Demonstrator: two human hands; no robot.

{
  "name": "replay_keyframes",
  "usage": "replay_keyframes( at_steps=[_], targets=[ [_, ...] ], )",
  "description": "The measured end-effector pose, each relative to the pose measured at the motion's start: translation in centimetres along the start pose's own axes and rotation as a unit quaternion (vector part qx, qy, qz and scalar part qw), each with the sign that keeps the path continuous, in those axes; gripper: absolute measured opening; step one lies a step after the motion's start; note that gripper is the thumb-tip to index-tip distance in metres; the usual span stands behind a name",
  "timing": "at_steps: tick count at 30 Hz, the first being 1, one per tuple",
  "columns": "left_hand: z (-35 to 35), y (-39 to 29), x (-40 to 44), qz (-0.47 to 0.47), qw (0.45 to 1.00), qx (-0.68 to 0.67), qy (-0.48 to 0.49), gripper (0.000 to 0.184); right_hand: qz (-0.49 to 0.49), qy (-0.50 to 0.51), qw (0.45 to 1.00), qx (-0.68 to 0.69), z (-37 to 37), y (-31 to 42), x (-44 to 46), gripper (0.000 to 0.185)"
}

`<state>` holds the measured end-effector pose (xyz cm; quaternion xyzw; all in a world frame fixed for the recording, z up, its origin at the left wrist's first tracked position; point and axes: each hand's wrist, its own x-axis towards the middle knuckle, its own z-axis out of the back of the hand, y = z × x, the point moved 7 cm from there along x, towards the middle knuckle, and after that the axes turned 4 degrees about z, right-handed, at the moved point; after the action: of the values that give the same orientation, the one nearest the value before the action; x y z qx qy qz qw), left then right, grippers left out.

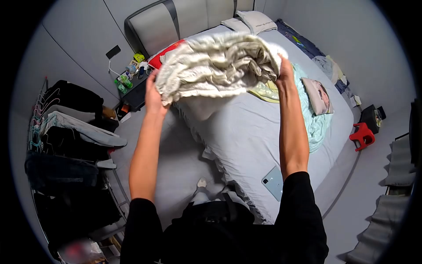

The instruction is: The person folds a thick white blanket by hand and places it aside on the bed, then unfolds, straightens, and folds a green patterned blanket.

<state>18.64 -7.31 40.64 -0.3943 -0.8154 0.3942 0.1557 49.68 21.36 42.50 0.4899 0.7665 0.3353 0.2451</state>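
A bunched, cream-coloured cloth [211, 66] is stretched between my two raised hands, in front of the bed. Its surface is wrinkled and partly smeared by motion, so I cannot tell what kind of item it is. My left hand [154, 96] is closed on its left end, fingers partly behind the fabric. At the right end, my right hand [285, 71] grips it too. Below and behind the cloth spreads the bed [237, 132] with a pale grey sheet. A yellow-green cloth [267, 91] lies on the bed close to my right wrist.
On the bed are a mint-green blanket [314, 132], a printed cushion [317, 96], a tablet [273, 181] and pillows [257, 22]. A nightstand [135, 93] with bottles stands left of the bed. A clothes rack [37, 114] lines the left side; a red stool [362, 136] is at right.
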Motion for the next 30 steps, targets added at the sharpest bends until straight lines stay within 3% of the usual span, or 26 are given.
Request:
replay_keyframes(
  at_steps=[2,3,4,5,6,7,8,9,10,11,13,15,16,19,20,22,23,24,25,26,27,29,30],
  targets=[
    [-3.2,-3.0,-3.8,-0.116,0.992,0.047,0.020,0.038,0.083,0.073,0.991,-0.075,-0.8,3.4,-2.4,0.036],
    [-2.8,-1.2,-5.1,-0.083,0.997,-0.008,0.007,0.041,0.122,0.089,0.982,-0.115,-0.7,4.2,-5.1,0.043],
    [-2.0,1.1,-6.3,-0.046,0.997,-0.064,-0.006,0.044,0.092,0.071,0.982,-0.146,2.0,3.1,-6.4,0.045],
    [-1.0,6.3,-7.1,0.141,0.977,-0.157,0.031,0.047,0.060,0.053,0.981,-0.178,6.3,1.4,-7.1,0.046],
    [3.6,13.7,-8.9,0.194,0.973,-0.123,-0.013,0.048,0.012,-0.014,0.974,-0.226,12.1,-1.4,-7.6,0.043],
    [8.0,20.9,-10.8,0.248,0.963,-0.093,-0.055,0.049,-0.110,-0.061,0.975,-0.181,19.8,-5.7,-9.1,0.041],
    [12.7,29.1,-13.5,0.349,0.927,-0.131,-0.037,0.049,-0.188,-0.108,0.958,-0.188,24.3,-8.7,-12.8,0.038],
    [17.3,37.0,-16.4,0.447,0.879,-0.162,-0.025,0.053,-0.308,-0.184,0.918,-0.170,33.7,-14.0,-15.4,0.037],
    [19.9,40.9,-19.6,0.508,0.855,-0.089,-0.053,0.048,-0.365,-0.228,0.834,-0.344,44.0,-17.0,-18.6,0.040],
    [22.3,44.5,-22.9,0.569,0.818,-0.024,-0.078,0.046,-0.398,-0.286,0.802,-0.341,44.4,-18.0,-22.8,0.046],
    [18.0,42.8,-27.7,0.659,0.747,0.014,-0.088,0.050,-0.410,-0.345,0.725,-0.432,41.8,-17.1,-27.9,0.053],
    [18.7,43.6,-29.7,0.625,0.763,0.132,-0.100,0.049,-0.382,-0.347,0.727,-0.453,43.1,-18.8,-30.3,0.058],
    [24.8,48.1,-30.8,0.613,0.760,0.173,-0.130,0.051,-0.358,-0.366,0.732,-0.449,46.6,-20.8,-31.0,0.061],
    [23.7,46.6,-30.7,0.627,0.758,0.130,-0.128,0.054,-0.323,-0.326,0.779,-0.428,49.2,-20.9,-31.4,0.057],
    [23.1,46.1,-30.2,0.627,0.761,0.113,-0.123,0.051,-0.297,-0.326,0.766,-0.469,49.0,-19.9,-30.8,0.050],
    [16.0,41.2,-27.6,0.534,0.830,0.145,-0.069,0.049,-0.276,-0.309,0.801,-0.431,45.4,-17.3,-28.2,0.046],
    [12.6,39.6,-25.8,0.485,0.859,0.159,-0.040,0.048,-0.223,-0.264,0.787,-0.511,45.5,-15.7,-25.2,0.039],
    [10.7,39.3,-23.3,0.410,0.895,0.177,-0.008,0.047,-0.141,-0.236,0.801,-0.533,41.5,-11.9,-22.3,0.036],
    [8.6,38.9,-20.9,0.332,0.923,0.192,0.025,0.046,-0.009,-0.161,0.761,-0.628,39.1,-8.4,-18.4,0.036],
    [3.8,36.2,-18.6,0.264,0.946,0.180,0.048,0.047,-0.079,-0.142,0.743,-0.650,34.1,-4.1,-16.1,0.038],
    [-2.2,31.8,-17.1,0.194,0.964,0.167,0.072,0.048,0.000,-0.116,0.753,-0.648,29.2,0.4,-14.4,0.042],
    [-9.8,26.7,-17.1,0.155,0.982,0.073,0.076,0.054,0.088,-0.053,0.728,-0.678,22.8,8.5,-12.3,0.044],
    [-12.9,25.7,-18.9,0.160,0.984,0.043,0.064,0.058,0.108,-0.032,0.727,-0.677,23.1,11.5,-11.0,0.045]
  ],
)
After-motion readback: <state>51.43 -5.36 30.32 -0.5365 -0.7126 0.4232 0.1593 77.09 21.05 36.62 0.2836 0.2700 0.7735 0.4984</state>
